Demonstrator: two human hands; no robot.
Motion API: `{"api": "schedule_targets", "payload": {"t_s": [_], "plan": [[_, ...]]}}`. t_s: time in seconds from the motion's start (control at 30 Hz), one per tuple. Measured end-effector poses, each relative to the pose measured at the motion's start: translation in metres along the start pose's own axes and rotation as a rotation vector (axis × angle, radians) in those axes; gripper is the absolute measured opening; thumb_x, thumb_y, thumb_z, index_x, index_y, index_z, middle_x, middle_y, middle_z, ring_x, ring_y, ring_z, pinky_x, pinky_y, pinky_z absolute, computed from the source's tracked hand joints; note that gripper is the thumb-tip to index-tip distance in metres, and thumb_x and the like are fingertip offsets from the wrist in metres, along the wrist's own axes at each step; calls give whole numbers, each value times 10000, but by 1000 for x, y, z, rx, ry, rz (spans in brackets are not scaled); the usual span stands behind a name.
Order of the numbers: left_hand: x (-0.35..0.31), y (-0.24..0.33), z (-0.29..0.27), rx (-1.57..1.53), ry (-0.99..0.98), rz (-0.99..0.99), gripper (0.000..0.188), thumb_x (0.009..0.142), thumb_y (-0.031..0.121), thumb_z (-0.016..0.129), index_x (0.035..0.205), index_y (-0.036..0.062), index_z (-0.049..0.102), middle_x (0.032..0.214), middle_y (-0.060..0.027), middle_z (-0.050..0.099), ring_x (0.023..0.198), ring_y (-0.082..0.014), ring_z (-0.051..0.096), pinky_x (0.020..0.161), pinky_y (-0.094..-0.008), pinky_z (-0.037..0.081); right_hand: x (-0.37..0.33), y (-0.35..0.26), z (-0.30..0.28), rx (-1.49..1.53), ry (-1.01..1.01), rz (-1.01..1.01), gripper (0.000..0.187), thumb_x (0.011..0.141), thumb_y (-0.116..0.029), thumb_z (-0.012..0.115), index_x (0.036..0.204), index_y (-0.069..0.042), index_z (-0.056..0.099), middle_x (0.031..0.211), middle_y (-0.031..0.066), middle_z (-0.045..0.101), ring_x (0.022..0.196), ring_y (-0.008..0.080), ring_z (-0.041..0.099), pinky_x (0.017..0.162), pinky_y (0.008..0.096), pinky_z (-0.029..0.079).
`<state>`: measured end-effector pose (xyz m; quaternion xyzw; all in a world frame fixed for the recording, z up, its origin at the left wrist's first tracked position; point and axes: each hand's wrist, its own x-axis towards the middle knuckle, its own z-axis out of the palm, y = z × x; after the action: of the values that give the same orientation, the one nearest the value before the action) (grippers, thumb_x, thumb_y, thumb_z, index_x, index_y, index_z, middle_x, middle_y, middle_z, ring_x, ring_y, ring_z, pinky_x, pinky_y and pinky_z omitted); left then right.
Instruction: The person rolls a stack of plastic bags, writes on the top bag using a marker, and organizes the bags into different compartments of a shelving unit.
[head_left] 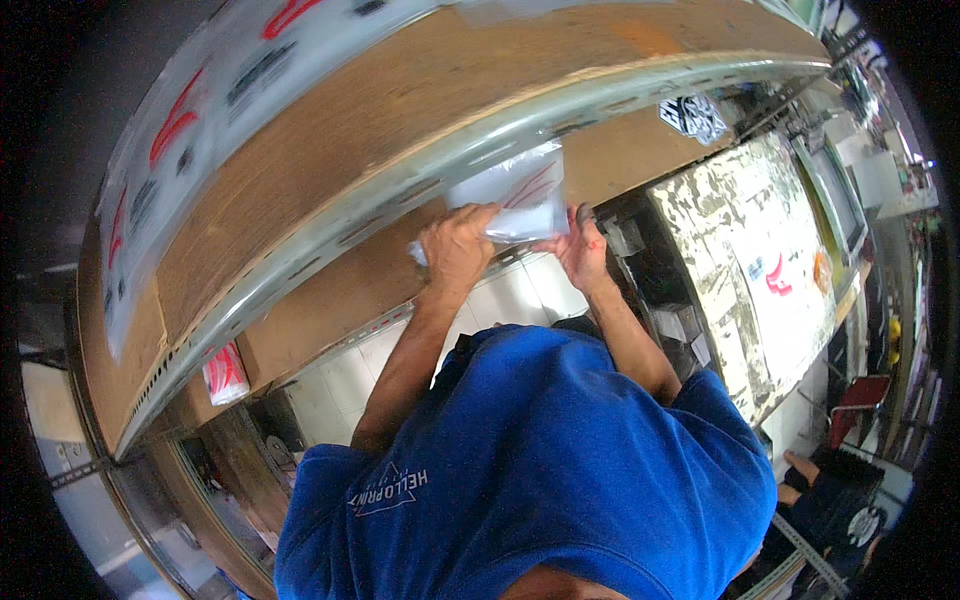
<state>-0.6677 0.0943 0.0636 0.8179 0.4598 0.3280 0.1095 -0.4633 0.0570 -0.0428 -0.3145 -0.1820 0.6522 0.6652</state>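
A clear plastic bag (pixel 535 190) with something white and red-marked in it lies at the edge of the lower wooden shelf, in front of me. My left hand (pixel 460 245) is closed on the bag's near left part, its fingers curled over the plastic. At the bag's near right corner, my right hand (pixel 580 248) holds the edge, thumb toward the bag and other fingers pointing up beside it. Red stains show on the right hand. What lies under the left fingers is hidden.
Above the bag runs an upper shelf with a slotted metal edge (pixel 400 195), carrying printed sheets (pixel 215 110). A red-and-white roll-shaped item (pixel 226 375) sits far left on the lower shelf. A paint-worn table (pixel 730 240) stands to the right, a red chair (pixel 858 405) beyond.
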Motion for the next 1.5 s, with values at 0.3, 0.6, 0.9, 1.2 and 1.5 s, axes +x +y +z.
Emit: {"api": "schedule_targets", "payload": {"t_s": [0.3,0.6,0.9,1.2,1.5], "plan": [[66,112,-86,-733,-325,-21,174,727,18,714,900,37,731,811,-67,720,732,-165,687,642,-277,520,-26,-66,-95,143,14,-63,1007,578,-226,863,1429,-43,355,1390,131,479,1276,290,469,1133,473,323],[90,120,84,-1228,-605,-713,322,805,68,739,1088,-47,639,967,-142,694,818,-203,680,720,-335,555,-126,-160,-159,292,118,-238,701,707,-263,786,1298,-4,512,1184,142,633,1050,257,627,919,412,508],[85,156,262,-1059,-1011,-703,339,841,69,694,1138,-67,602,1005,-152,683,836,-215,678,745,-349,557,-205,-223,-213,-302,777,-104,394,756,2,705,1133,15,589,957,90,678,830,168,662,745,311,548],[106,228,304,-1138,-782,-261,303,817,82,746,1089,-12,652,976,-74,696,864,-145,644,798,-302,513,-247,-237,-199,-770,1050,-646,440,757,-8,751,1150,11,555,1014,98,637,932,172,614,823,308,500],[104,224,325,-945,-863,-39,360,728,100,821,1032,-16,668,949,-68,706,855,-142,636,808,-276,501,-239,-196,-220,-679,1183,-692,592,628,54,781,1167,-1,542,1046,83,632,981,165,600,879,311,494]]}}
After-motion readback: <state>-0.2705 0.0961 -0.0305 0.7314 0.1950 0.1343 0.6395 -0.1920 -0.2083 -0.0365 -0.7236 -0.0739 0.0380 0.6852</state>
